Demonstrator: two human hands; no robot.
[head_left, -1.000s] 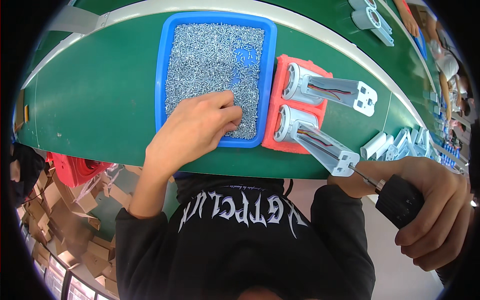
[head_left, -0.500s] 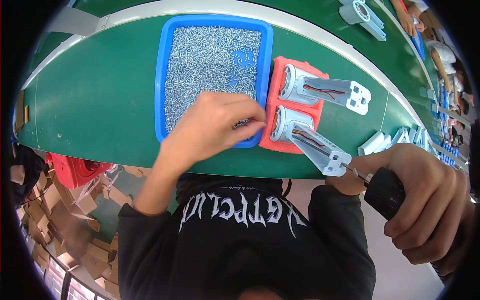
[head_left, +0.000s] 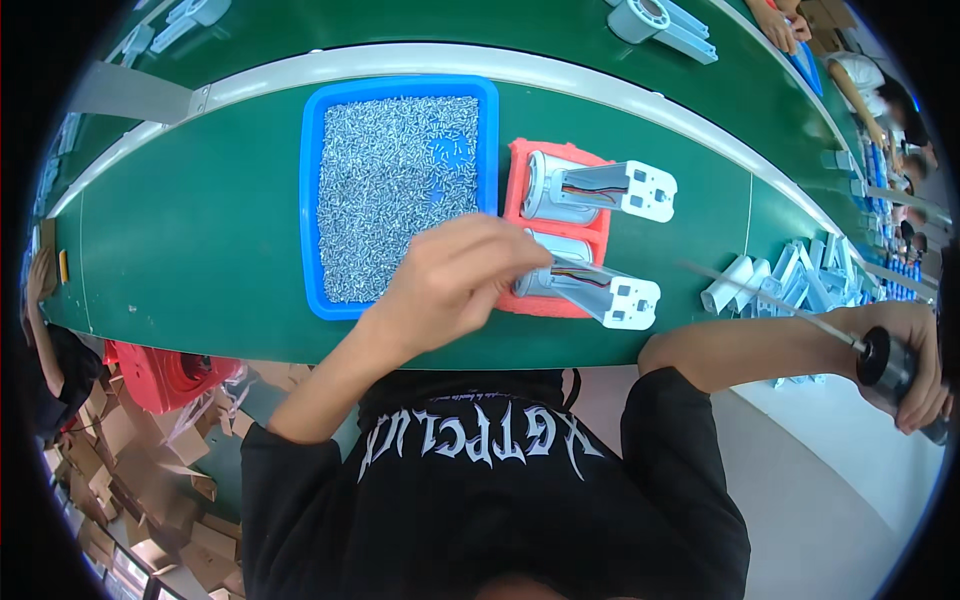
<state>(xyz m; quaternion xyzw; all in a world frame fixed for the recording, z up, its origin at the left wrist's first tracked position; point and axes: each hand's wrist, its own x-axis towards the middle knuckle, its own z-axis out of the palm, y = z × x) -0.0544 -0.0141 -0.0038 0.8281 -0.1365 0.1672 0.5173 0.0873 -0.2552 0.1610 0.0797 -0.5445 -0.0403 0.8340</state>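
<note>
My left hand (head_left: 455,275) is closed in a pinch over the near one of two pale grey plastic housings (head_left: 632,302). Its fingertips meet at the inner end of that housing's open arm, where coloured wires show; anything between them is too small to make out. The far housing (head_left: 650,192) lies alongside, and both rest with their round ends in a red foam cradle (head_left: 590,235). Off at the right edge, my right hand (head_left: 922,385) grips a black electric screwdriver (head_left: 885,362). Its long thin bit points left, apart from the housings.
A blue tray (head_left: 312,200) of loose small screws (head_left: 385,190) stands left of the cradle on the green table (head_left: 190,230). More grey plastic parts (head_left: 800,280) are heaped at the right. Another person's arm (head_left: 45,320) shows at the left edge. A red chair (head_left: 165,375) stands below.
The screwdriver has come away from the near housing and moved right with my right hand. My left hand has shifted from the tray's edge onto that housing. The view has shifted too.
</note>
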